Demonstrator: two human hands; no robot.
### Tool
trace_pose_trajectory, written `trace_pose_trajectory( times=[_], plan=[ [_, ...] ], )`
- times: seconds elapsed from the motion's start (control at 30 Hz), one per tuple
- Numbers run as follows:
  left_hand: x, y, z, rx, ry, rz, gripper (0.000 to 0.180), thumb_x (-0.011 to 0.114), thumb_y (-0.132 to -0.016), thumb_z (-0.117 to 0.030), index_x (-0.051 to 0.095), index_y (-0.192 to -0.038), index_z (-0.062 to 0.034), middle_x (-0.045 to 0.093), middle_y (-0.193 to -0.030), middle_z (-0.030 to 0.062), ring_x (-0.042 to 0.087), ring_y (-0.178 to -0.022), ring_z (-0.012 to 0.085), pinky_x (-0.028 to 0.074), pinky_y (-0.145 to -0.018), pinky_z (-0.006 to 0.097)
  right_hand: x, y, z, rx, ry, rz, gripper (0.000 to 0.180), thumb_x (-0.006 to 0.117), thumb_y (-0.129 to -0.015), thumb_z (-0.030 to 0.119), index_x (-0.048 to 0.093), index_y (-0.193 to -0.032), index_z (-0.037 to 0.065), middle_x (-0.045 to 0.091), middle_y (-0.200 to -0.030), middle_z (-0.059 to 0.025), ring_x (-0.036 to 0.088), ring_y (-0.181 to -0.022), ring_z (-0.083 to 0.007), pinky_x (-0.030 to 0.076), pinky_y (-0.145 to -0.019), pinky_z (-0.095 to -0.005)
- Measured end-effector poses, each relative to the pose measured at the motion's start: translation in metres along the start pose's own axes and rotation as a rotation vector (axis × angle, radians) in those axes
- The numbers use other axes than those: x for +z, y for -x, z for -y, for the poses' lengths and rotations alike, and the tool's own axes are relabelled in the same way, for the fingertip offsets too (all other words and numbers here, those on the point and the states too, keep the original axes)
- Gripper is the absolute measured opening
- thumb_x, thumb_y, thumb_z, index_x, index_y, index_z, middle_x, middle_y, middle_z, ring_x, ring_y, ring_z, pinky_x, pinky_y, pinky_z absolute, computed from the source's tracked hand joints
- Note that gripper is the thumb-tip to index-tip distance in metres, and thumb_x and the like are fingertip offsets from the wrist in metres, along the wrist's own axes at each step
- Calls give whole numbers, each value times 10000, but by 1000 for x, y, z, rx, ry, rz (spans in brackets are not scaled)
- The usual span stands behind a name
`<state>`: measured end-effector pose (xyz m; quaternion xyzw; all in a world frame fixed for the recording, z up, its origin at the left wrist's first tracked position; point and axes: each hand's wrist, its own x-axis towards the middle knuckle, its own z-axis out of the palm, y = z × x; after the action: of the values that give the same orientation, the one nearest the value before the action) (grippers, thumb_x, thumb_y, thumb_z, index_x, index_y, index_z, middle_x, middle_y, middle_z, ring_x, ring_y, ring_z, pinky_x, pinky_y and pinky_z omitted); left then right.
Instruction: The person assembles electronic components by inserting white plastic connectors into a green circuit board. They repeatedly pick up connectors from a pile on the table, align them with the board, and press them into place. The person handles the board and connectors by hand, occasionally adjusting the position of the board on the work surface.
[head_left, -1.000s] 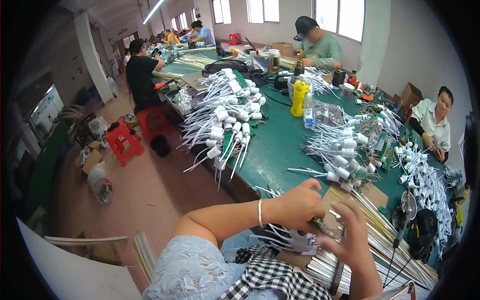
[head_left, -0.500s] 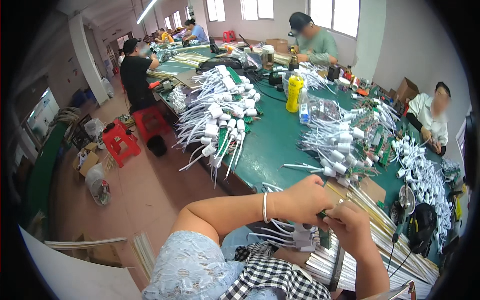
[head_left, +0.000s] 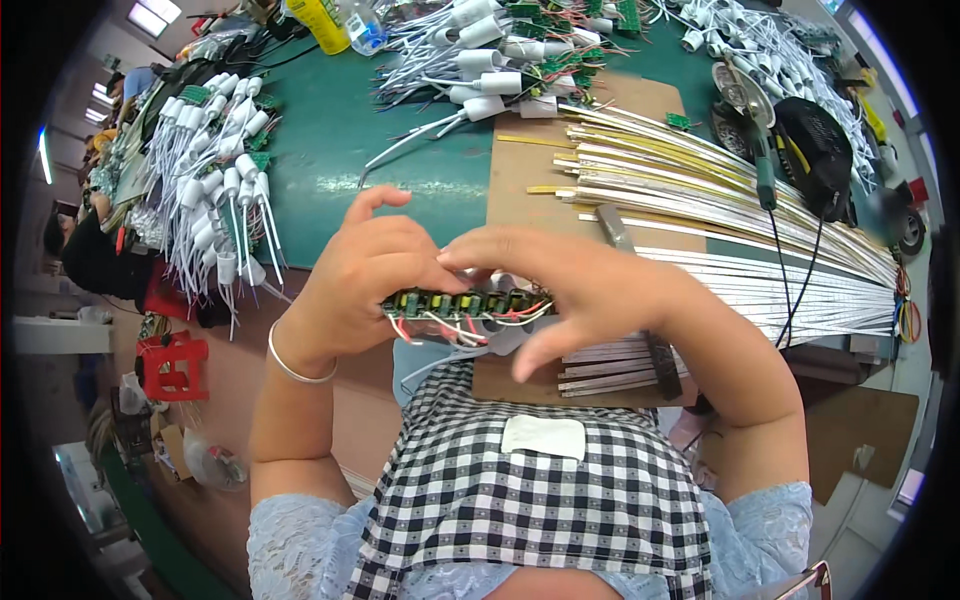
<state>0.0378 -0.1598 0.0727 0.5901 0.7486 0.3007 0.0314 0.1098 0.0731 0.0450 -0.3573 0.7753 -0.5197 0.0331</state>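
A strip of small green circuit boards [head_left: 470, 303] with yellow parts and red and white wires lies across between my hands. My left hand [head_left: 375, 275] is closed on its left end, index finger raised. Stretched along the strip's far side, the fingers of my right hand [head_left: 590, 275] reach my left fingertips. The right thumb stands apart on the near side, so that hand looks open around the strip's right end. Partly hidden below the boards are white cylindrical caps [head_left: 508, 340] and pale wires above my lap.
Long metal-coloured strips [head_left: 690, 190] lie on cardboard at right, with a dark bar [head_left: 662, 365] across the nearer ones. Heaps of white-capped wires [head_left: 215, 190] cover the table [head_left: 330, 215] at left and back. A black mesh object [head_left: 812, 150] stands at far right; red stools [head_left: 172, 365] are on the floor.
My view has swung down and to the right. My hands, earlier close together over a small dark piece, now sit further apart with the row of circuit boards showing between them.
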Motion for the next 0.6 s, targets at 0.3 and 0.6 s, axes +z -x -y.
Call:
trace_pose_trajectory(
  times=[0.3,0.6],
  plan=[
    [8,-6,5,-13,3,-28,216,754,-682,-290,664,-796,-131,638,-759,-15,598,-726,166,320,-949,414,14,19,0,97,322,-88,293,683,-769,251,580,-990,89,596,-874,-84,598,-810,-283,468,-667,-394],
    [8,-15,26,-192,95,-17,203,790,-636,-177,632,-750,-120,635,-692,-16,572,-664,158,328,-916,371,0,37,4,198,251,-532,124,670,-806,139,574,-860,82,566,-707,-46,543,-617,-171,433,-548,-292]
  ],
)
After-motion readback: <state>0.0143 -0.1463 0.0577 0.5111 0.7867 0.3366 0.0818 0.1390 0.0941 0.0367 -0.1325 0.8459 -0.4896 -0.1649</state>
